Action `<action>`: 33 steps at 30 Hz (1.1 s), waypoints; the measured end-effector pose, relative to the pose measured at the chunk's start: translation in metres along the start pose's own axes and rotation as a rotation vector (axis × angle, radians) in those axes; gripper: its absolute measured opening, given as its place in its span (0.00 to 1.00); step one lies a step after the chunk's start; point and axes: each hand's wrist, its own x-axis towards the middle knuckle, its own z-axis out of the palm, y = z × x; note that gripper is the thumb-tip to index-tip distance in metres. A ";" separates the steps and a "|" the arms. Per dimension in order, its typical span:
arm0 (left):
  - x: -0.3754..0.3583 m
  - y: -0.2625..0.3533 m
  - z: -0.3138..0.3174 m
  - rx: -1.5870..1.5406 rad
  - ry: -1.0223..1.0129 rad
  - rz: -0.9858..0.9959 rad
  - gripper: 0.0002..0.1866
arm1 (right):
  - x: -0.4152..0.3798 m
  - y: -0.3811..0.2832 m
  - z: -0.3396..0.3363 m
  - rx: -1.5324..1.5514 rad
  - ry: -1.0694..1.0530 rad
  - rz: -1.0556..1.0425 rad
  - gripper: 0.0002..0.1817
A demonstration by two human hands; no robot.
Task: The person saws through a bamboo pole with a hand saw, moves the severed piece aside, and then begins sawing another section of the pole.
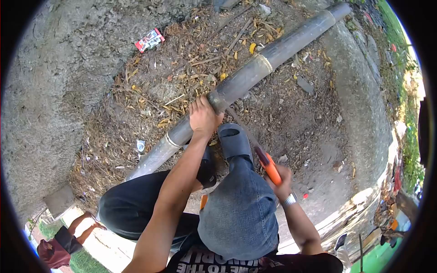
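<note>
We see brown dirt ground (314,157) littered with dry leaves (268,32), a bamboo pole (248,79) stretching across it from upper right to lower left, a red-and-white wrapper (149,40) at upper left, and a flat grey piece (305,85) right of centre.

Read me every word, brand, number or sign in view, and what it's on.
"TO THE": black shirt; its other lettering is partly hidden or cut off.
Red-and-white wrapper: print too small to read.
Watch: nothing legible.
Orange saw handle: no readable marking.
</note>
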 end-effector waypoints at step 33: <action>0.021 -0.004 -0.014 -0.044 -0.080 -0.038 0.43 | -0.055 -0.019 -0.046 -0.362 -0.146 -0.127 0.04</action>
